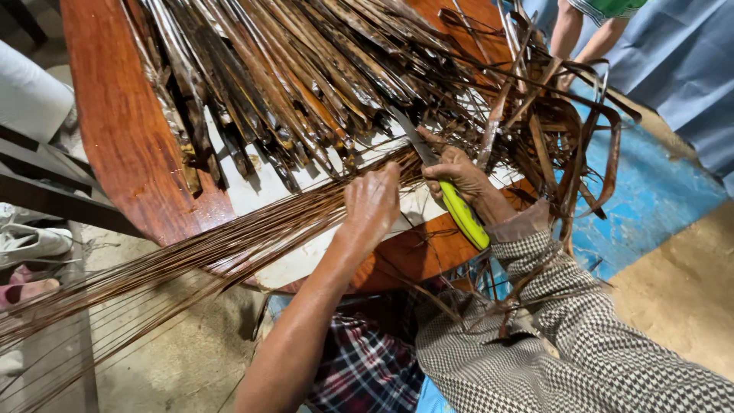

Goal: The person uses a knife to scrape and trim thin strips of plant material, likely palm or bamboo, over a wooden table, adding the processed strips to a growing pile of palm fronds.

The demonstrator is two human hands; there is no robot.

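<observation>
the left hand [372,205] presses down, fingers curled, on a bundle of thin ribs [229,245], stiff reddish-brown midribs, smooth and wire-like, too many to count. the bundle lies slanting across the near edge of the bench [122,130] and fans out past it toward the lower left, over the floor. the right hand [457,174] is clamped around the glossy yellow-green handle of one knife [443,180], whose narrow grey blade points up and away, its tip among the leaf strips. the two hands sit near each other but apart, the knife blade between them.

the bench is rounded, polished red-brown wood with a visible grain; a pale sheet [321,183] lies on it under the work. a heap of dry palm leaves [283,69] covers the far part, long flat blades, dark brown and mottled, creased along their length. to the right, curled leaf strips [566,130] hang in loose ribbon loops over the bench edge.

the right arm wears a houndstooth sleeve [581,329]; a plaid cloth [367,367] shows below. another person's bare legs [581,34] stand at the top right on a blue tarp [657,183]. one white shoe [34,241] lies at the left.
</observation>
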